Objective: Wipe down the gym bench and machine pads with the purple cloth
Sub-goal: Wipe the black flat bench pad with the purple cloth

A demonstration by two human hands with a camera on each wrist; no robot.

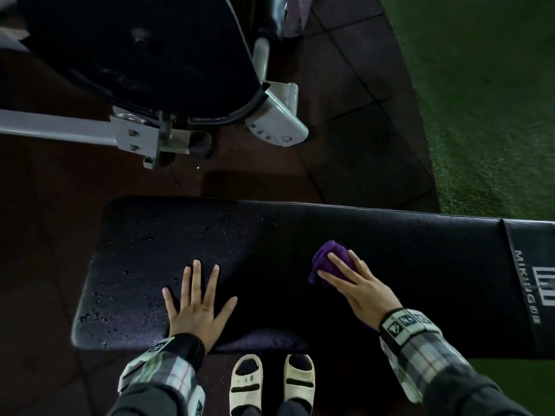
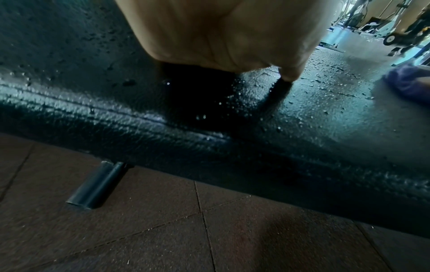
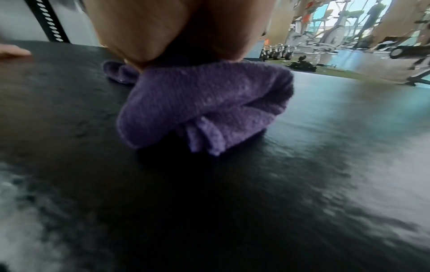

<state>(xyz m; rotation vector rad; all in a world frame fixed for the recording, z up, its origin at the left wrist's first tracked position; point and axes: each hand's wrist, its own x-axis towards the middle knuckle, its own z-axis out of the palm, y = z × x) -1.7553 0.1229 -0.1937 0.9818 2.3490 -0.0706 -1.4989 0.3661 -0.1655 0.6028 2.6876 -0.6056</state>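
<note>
A long black gym bench (image 1: 405, 244) runs across the head view, its left part speckled with droplets. My left hand (image 1: 198, 301) lies flat on the near left part with its fingers spread, and the left wrist view shows the palm (image 2: 232, 33) pressing the wet pad (image 2: 116, 103). My right hand (image 1: 357, 283) presses straight fingers on the bunched purple cloth (image 1: 326, 253) at the bench's middle. The right wrist view shows the cloth (image 3: 204, 103) folded under the palm (image 3: 163, 27) on the pad (image 3: 232, 202). The right thumb is hidden.
A machine with a large black pad (image 1: 135, 55) and a white metal frame (image 1: 60, 127) stands beyond the bench on dark rubber tiles. Green turf (image 1: 495, 100) lies at the far right. My feet in pale sandals (image 1: 246, 382) stand at the bench's near edge.
</note>
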